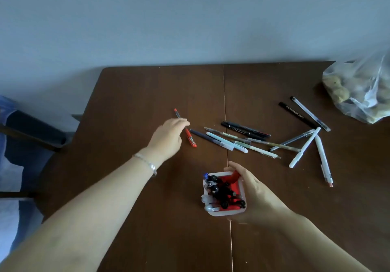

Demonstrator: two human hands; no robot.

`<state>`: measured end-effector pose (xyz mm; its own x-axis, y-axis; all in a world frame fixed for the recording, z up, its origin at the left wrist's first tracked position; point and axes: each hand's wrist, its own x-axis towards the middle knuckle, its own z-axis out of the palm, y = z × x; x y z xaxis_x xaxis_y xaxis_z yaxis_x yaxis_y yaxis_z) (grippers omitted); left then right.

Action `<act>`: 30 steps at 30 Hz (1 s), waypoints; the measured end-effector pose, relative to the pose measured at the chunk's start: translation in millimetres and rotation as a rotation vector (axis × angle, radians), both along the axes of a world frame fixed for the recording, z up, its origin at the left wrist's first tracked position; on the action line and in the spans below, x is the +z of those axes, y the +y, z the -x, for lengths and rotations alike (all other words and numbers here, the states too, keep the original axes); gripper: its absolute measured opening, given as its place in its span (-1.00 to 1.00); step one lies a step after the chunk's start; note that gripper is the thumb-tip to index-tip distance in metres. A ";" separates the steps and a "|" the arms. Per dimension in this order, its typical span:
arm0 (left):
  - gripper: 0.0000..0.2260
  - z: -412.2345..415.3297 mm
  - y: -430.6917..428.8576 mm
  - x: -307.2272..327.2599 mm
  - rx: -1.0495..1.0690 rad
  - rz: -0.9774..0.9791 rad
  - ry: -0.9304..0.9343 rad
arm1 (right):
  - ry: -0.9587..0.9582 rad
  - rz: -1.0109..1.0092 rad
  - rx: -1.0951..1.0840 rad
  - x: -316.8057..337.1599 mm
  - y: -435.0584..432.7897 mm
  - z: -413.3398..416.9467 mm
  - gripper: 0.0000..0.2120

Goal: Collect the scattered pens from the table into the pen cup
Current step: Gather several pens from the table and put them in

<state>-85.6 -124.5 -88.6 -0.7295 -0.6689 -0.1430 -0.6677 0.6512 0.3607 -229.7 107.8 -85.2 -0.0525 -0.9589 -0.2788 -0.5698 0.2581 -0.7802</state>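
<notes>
A square white pen cup (222, 211) with a red lining stands near the table's front middle and holds several pens. My right hand (251, 189) wraps around the cup's right side. My left hand (168, 136) reaches over a red pen (191, 138) lying on the table, fingertips touching its middle; whether the pen is gripped or lifted I cannot tell. To the right of it several pens lie scattered: a dark blue one (200, 135), a pale blue one (228, 144), black ones (245, 129), white ones (305, 148) and a black marker (295, 113).
The brown wooden table (147, 198) stands against a pale wall. A clear plastic bag (360, 90) with round brownish items sits at the table's far right. A dark chair (31, 132) with blue cloth stands left of the table.
</notes>
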 end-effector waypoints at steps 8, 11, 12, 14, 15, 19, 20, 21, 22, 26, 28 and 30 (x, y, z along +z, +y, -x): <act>-0.73 10.1 -23.3 -38.3 -0.286 0.263 -0.312 | -0.033 -0.020 -0.042 1.5 1.6 -0.1 -0.01; -0.82 -17.5 -13.5 -40.8 -0.285 0.284 -0.299 | -0.029 -0.007 -0.053 0.8 2.5 -2.0 0.00; -0.83 -27.7 -7.5 -40.8 -0.282 0.285 -0.319 | -0.029 0.001 -0.061 0.9 2.8 -2.6 0.00; -0.83 -45.3 6.6 -41.5 -0.205 0.199 -0.281 | -0.036 0.016 -0.077 0.1 4.4 -3.8 0.00; -0.84 -50.5 14.9 -40.2 -0.114 0.125 -0.220 | -0.034 0.025 -0.079 -0.9 5.4 -4.4 0.00; -0.87 -40.5 40.1 -30.3 0.115 -0.051 -0.013 | -0.039 0.030 -0.117 -6.9 10.4 -6.1 0.05; -0.86 -33.2 43.2 -28.2 0.086 -0.056 0.015 | -0.041 0.028 -0.126 -8.1 11.6 -6.6 0.06; -0.85 -25.2 45.3 -27.3 0.030 -0.051 0.047 | -0.039 0.025 -0.131 -8.8 13.0 -7.0 0.07; -0.84 -16.3 45.8 -26.9 -0.040 -0.036 0.074 | -0.036 0.026 -0.133 -9.2 14.5 -7.2 0.07; -0.77 22.4 39.3 -32.7 -0.267 0.070 0.057 | -0.033 0.046 -0.166 -9.1 20.7 -8.5 0.06; -0.74 36.3 38.0 -36.7 -0.335 0.090 0.001 | -0.047 0.048 -0.181 -9.0 21.9 -9.0 0.05; -0.76 42.4 39.4 -40.5 -0.412 0.122 -0.101 | -0.048 0.046 -0.184 -9.5 21.9 -8.9 0.05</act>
<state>-128.0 -85.1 -129.1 -0.9253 -0.3413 -0.1654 -0.3712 0.9043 0.2109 -220.9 129.7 -94.7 -0.2154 -0.9461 -0.2418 -0.4782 0.3181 -0.8187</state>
